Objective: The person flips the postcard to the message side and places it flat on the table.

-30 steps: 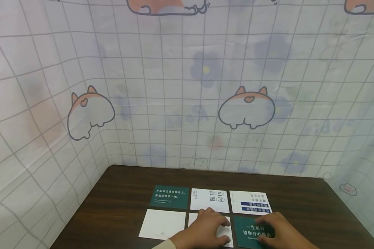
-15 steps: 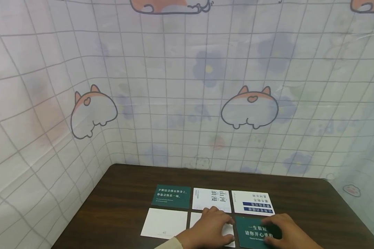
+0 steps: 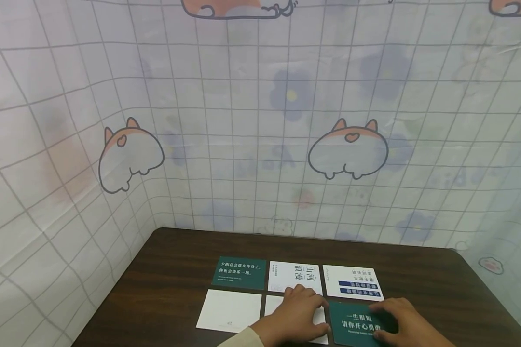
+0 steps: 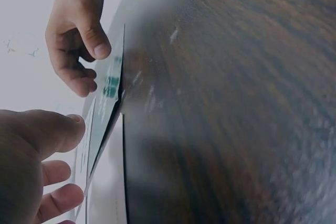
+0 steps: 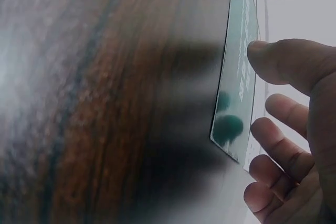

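Six-card rows aside, the nearest card to my right hand point(image 3: 410, 325) is a dark green card point(image 3: 349, 313) with white writing, lying flat at the front right. That hand hovers over its right edge, thumb and fingers apart and gripping nothing. Over the front middle white card point(image 3: 272, 302) is my left hand point(image 3: 295, 315), which hides most of it. The left thumb and fingers point(image 4: 65, 132) are spread and hold nothing in the left wrist view. Whether fingertips touch the cards cannot be told.
Behind lie another green card point(image 3: 239, 273), a white card with grey lettering point(image 3: 293, 277) and a white card with blue bars point(image 3: 351, 282). A blank-looking white card point(image 3: 230, 311) lies front left. The dark wooden table point(image 3: 134, 299) meets a patterned curtain point(image 3: 252, 193).
My right hand has shifted slightly right, uncovering more writing on the front green card. The left hand stays over the white card. The head view has turned a little.
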